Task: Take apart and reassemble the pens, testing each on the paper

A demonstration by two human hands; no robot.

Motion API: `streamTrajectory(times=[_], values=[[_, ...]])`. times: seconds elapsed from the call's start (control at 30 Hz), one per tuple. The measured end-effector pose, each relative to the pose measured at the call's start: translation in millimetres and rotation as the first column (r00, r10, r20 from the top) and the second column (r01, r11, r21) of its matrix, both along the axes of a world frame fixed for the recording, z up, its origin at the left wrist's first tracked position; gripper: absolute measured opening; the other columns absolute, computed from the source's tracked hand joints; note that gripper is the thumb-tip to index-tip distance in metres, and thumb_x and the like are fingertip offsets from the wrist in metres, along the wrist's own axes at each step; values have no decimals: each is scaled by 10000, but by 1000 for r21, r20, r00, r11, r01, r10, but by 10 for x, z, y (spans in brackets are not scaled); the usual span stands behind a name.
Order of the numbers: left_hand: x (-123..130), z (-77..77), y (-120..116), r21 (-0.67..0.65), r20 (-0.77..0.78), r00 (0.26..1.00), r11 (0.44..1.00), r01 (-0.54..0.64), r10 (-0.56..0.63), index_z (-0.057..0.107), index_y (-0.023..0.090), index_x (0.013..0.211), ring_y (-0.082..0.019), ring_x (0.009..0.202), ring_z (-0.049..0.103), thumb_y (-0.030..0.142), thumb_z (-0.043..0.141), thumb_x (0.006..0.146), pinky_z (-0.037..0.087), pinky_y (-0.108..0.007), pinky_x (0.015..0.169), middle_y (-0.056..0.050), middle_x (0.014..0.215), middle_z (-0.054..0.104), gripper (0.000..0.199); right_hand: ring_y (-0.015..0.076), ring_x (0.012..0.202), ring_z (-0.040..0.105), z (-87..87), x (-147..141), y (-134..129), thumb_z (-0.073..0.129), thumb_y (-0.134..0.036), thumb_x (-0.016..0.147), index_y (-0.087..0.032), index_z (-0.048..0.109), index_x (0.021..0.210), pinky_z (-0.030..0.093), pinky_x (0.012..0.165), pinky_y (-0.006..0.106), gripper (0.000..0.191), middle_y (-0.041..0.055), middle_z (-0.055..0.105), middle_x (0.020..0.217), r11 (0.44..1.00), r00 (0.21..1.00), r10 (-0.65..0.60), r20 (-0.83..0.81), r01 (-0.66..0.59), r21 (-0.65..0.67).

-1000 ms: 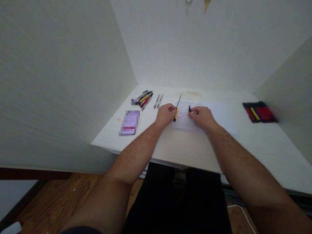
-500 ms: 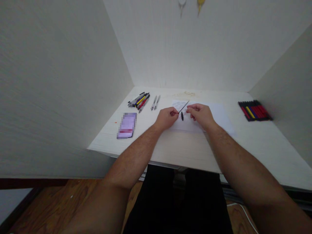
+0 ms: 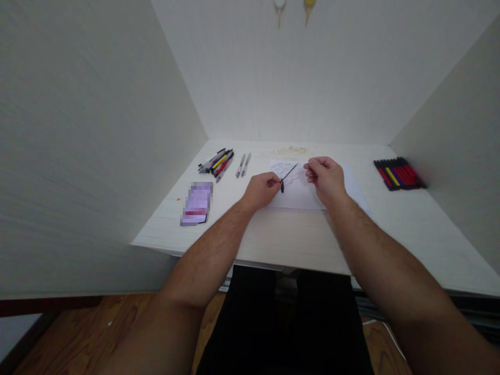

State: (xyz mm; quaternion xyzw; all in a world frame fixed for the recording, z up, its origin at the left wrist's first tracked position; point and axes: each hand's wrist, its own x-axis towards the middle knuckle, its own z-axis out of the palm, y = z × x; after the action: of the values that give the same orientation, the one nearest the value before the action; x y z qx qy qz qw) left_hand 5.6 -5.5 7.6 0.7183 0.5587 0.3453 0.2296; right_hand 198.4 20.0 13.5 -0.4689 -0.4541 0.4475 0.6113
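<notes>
My left hand (image 3: 262, 189) pinches one end of a thin dark pen refill (image 3: 290, 170), which slants up and to the right over the white paper (image 3: 300, 201). Just right of those fingertips, on the paper, is a small black pen part (image 3: 282, 186). My right hand (image 3: 326, 178) is raised over the paper's right part, clear of the refill's tip. Its thumb and forefinger press together; whatever is between them, if anything, is too small to make out. Faint scribbles mark the paper's upper left.
Two clear pens (image 3: 242, 165) lie left of the paper, beside a pile of mixed pens (image 3: 217, 163). A phone (image 3: 197, 203) with a blurred screen rests near the left edge. Red and black pens (image 3: 399, 174) lie in a row at right. Walls (image 3: 250, 78) enclose the desk.
My right hand has drawn away from the refill, up and to the right, its fingers now closed. The left hand still holds the refill. The whole view has shifted slightly.
</notes>
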Motion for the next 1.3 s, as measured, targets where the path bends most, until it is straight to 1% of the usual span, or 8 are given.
streamTrajectory(times=[0.17,0.33,0.53,0.83,0.97,1.03,1.2,1.3], values=[[-8,-29,28,-20,86,992,996,-91,92,696,177,840,-123,594,541,283,588,796,413,-241,566,2,669,651,157,82,493,515,-34,15,11,691,-262,706,-159,645,780,397,447,212,135,20,658,665,998,975,-4,222,19,-66],[-11,-54,33,-2,143,986,997,-82,81,685,177,800,-111,540,503,272,595,777,369,-236,519,21,602,607,133,95,491,530,-46,-34,-38,696,-259,699,-138,705,784,412,484,235,148,31,674,655,992,861,96,499,-42,-119],[-24,-47,38,-12,119,989,996,-85,86,664,175,752,-104,546,491,261,587,769,358,-232,524,28,600,584,116,133,571,598,-48,-13,-20,700,-286,709,-145,740,810,469,604,270,178,38,698,687,994,736,64,674,11,-107],[-14,-52,22,-22,120,989,996,-81,83,661,169,765,-109,566,496,256,580,769,362,-232,540,21,621,598,119,191,795,662,-68,-39,-61,664,-330,772,-165,750,906,489,783,307,230,73,743,860,999,454,47,890,-25,-40],[-20,-75,47,-8,100,993,998,-69,70,667,170,765,-112,590,509,255,585,766,376,-234,563,15,638,606,118,228,867,669,-102,-76,-81,628,-349,791,-181,734,1019,492,803,340,303,93,744,931,997,291,71,954,-17,-69],[-23,-81,58,0,87,994,997,-72,72,673,172,771,-116,602,518,260,588,769,384,-236,572,13,643,611,123,233,888,668,-120,-94,-86,618,-350,795,-192,730,1040,492,808,344,313,92,744,948,996,254,94,963,-29,-89],[-22,-76,62,-2,58,995,997,-77,77,693,170,788,-126,662,564,239,590,765,423,-240,618,-5,710,665,126,227,878,669,-112,-101,-91,593,-357,815,-187,748,981,488,829,347,285,97,747,935,999,308,44,950,-32,-36],[-23,-73,51,11,62,996,998,-63,62,710,166,804,-126,670,577,240,596,770,435,-240,631,-10,731,684,140,197,823,665,-77,-90,-81,606,-309,799,-180,750,869,495,796,325,205,74,745,867,999,524,-31,851,-14,45]])
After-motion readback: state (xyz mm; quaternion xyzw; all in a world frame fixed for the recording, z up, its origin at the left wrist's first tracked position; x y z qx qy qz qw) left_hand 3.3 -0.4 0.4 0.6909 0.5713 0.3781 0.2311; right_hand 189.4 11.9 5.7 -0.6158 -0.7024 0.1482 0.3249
